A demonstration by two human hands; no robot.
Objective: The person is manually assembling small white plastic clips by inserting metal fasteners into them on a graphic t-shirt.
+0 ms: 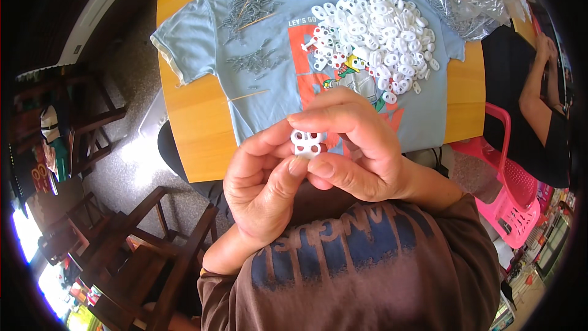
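Note:
Just above the table's near edge, my two hands meet around a small white plastic cord lock [307, 142] with round holes. The fingertips and thumb of my left hand [262, 179] pinch it from the left. From the right, the thumb and bent fingers of my right hand [362, 144] close on it too. Beyond them, a large heap of white plastic cord lock pieces [395, 40] lies on a light blue T-shirt [257, 119]. Small grey metal pieces, likely springs, form a bigger pile [252, 9] and a smaller pile [258, 60] to the left.
The shirt is spread over a wooden table [193, 147]. A thin stick [250, 95] lies on it. Clear plastic bags [468, 9] sit at the far right. A seated person's arm [539, 86] and a pink plastic chair [511, 202] are to the right; dark wooden chairs [153, 239] stand left.

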